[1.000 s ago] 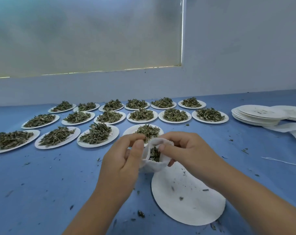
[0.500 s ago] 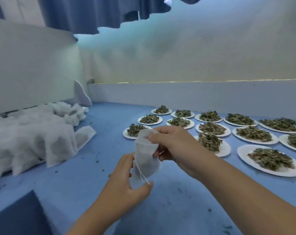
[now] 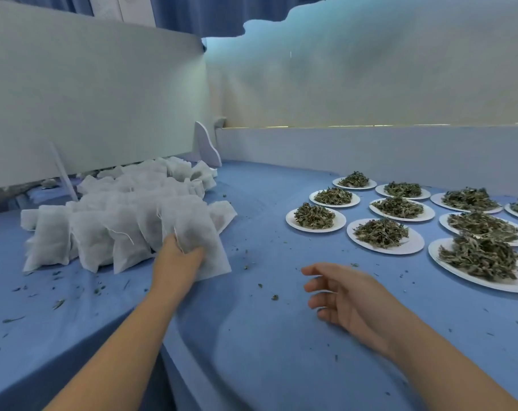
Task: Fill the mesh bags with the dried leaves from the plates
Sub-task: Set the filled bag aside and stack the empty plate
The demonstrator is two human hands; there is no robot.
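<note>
Mesh bags (image 3: 103, 221), filled, are lying heaped left of the grip; the left hand (image 3: 177, 255) is clutching the rightmost bag (image 3: 201, 232); right of it, the right hand (image 3: 346, 298) is hovering slack-fingered, plates (image 3: 415, 245) of dried leaves (image 3: 380, 232) beyond.

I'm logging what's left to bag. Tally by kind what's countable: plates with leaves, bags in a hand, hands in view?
Plates with leaves: 10, one cut by the right edge
Bag gripped by the left hand: 1
Hands: 2, the right hand empty
Total: 13
The pile of bags overlaps too much to count.
</note>
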